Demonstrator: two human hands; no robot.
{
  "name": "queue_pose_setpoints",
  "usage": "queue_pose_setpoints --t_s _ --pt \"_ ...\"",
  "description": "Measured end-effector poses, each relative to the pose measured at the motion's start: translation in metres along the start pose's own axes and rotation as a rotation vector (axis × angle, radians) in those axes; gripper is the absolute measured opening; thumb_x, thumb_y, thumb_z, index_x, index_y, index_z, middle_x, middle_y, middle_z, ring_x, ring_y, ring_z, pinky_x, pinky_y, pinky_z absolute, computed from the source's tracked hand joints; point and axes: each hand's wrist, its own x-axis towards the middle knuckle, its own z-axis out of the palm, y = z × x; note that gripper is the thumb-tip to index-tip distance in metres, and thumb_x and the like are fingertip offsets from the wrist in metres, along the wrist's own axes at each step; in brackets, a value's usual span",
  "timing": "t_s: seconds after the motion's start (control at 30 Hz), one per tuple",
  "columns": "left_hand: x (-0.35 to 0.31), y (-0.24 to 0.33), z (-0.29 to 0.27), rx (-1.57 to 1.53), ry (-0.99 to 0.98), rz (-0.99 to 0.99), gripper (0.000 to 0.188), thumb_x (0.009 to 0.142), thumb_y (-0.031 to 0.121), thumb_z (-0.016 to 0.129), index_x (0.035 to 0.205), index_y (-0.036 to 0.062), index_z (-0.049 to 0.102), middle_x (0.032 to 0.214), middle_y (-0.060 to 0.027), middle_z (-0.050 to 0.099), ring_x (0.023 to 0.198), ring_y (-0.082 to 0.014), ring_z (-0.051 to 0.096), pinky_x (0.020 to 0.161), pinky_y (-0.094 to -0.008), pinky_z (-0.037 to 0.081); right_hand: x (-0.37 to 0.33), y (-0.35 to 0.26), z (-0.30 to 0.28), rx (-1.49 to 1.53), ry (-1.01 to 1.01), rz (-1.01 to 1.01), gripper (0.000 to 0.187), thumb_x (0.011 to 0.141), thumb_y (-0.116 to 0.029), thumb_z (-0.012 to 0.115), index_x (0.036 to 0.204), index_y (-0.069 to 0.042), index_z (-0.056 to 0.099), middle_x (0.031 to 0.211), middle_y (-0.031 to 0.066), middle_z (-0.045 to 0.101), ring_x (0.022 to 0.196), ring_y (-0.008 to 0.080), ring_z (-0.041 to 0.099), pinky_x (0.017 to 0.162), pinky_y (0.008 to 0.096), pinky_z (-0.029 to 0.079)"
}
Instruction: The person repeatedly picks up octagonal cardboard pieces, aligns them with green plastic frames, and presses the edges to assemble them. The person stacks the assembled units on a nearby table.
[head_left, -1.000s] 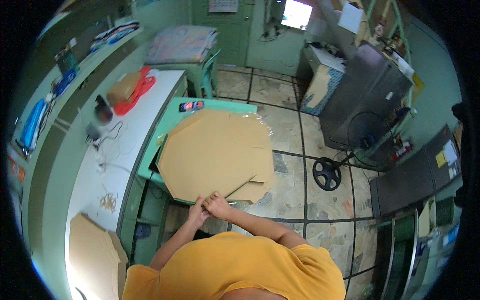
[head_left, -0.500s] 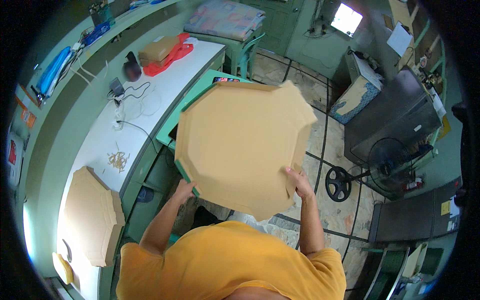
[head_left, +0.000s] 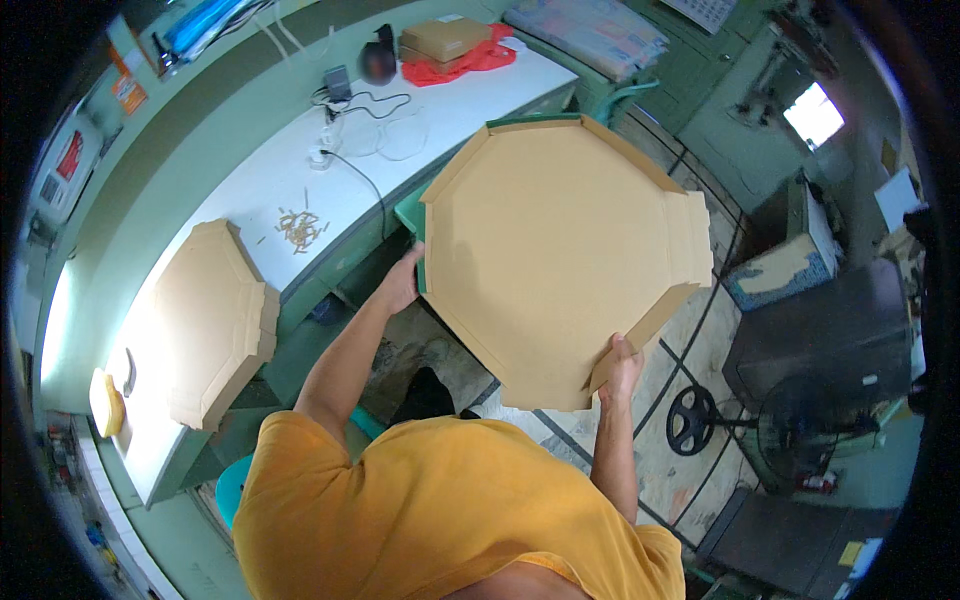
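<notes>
Clamping cardboard tray (head_left: 555,235) by near-right flap (head_left: 652,322) with fingers of right hand (head_left: 621,370); touching tray at left with left hand (head_left: 402,284), can't tell finger closure.

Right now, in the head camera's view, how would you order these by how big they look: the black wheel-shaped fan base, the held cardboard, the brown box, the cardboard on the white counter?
Largest to smallest:
1. Held cardboard
2. Counter cardboard
3. Brown box and fan base: too alike to rank.

Tray (head_left: 560,240) between left hand (head_left: 402,282), right hand (head_left: 621,370) | second tray (head_left: 205,310) left, on counter (head_left: 450,120) | box (head_left: 445,38) beyond, apparently on bag (head_left: 460,72)
</notes>
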Motion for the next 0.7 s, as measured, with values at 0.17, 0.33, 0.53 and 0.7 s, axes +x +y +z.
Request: queue_pose_setpoints --t_s 0.17,0.33,0.53,0.7 --pt "-0.001 0.035 -0.070 0.048 0.010 0.136 0.035 0.100 0.022 0.042 0.123 -0.0002 0.057 0.114 -0.0096 0.066 0.100 -0.0203 0.064 0.087 -0.0355 0.052 0.019 0.031 0.061 -0.066 -0.040 0.086 0.026 0.089 -0.006 0.059 0.113 0.003 0.055 0.099 0.0077 0.061 0.091 0.0202 0.059 0.081 0.0357 0.048" --pt "0.012 0.079 -0.161 0.368 0.379 0.259 0.029 0.094 0.011 0.051 0.118 -0.0013 0.059 0.099 -0.0075 0.068 0.088 -0.0179 0.063 0.078 -0.0316 0.052 0.028 0.055 0.139 0.025 -0.242 0.089 0.028 0.089 -0.005 0.059 0.115 0.004 0.054 0.103 0.0088 0.061 0.093 0.0206 0.059 0.082 0.0351 0.049" --pt "0.029 0.159 -0.225 0.860 0.884 0.469 0.052 0.086 0.030 0.067 0.127 -0.0008 0.055 0.097 -0.0096 0.068 0.087 -0.0209 0.064 0.073 -0.0340 0.052 0.037 0.057 0.220 0.030 -0.334 0.018 0.033 0.091 -0.009 0.060 0.120 0.005 0.052 0.110 0.0118 0.062 0.095 0.0216 0.060 0.084 0.0353 0.049" --pt "0.053 0.184 -0.209 0.617 0.606 0.343 0.051 0.084 0.040 0.070 0.117 0.0013 0.061 0.085 -0.0077 0.065 0.063 -0.0160 0.057 0.053 -0.0338 0.045 0.043 0.050 0.240 -0.052 -0.364 0.019 0.029 0.090 -0.009 0.063 0.114 0.004 0.055 0.104 0.0109 0.063 0.092 0.0216 0.061 0.080 0.0354 0.051"
